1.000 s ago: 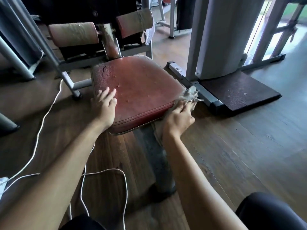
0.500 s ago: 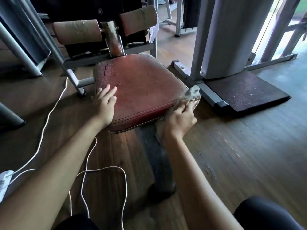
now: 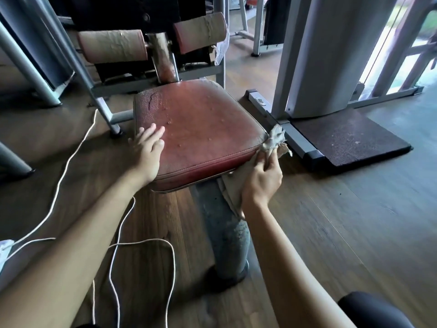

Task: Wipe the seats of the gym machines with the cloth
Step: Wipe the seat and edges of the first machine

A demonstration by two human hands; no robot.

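The cloth [image 3: 274,140] is bunched against the right edge of the red seat [image 3: 201,129] at centre frame, gripped by the curled fingers of the right hand [image 3: 262,178]. The left hand [image 3: 146,152] rests on the seat's left side, fingers straight. This seat's edge looks mid-wipe; other machines probably remain.

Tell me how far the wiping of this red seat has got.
Done: unclear; the top of the red seat shows no plainly wiped patch.
In hand: the right hand grips the cloth at the seat's right front corner, and the left hand rests flat on its left side.
Left: likely the top, then the other machines' seats.
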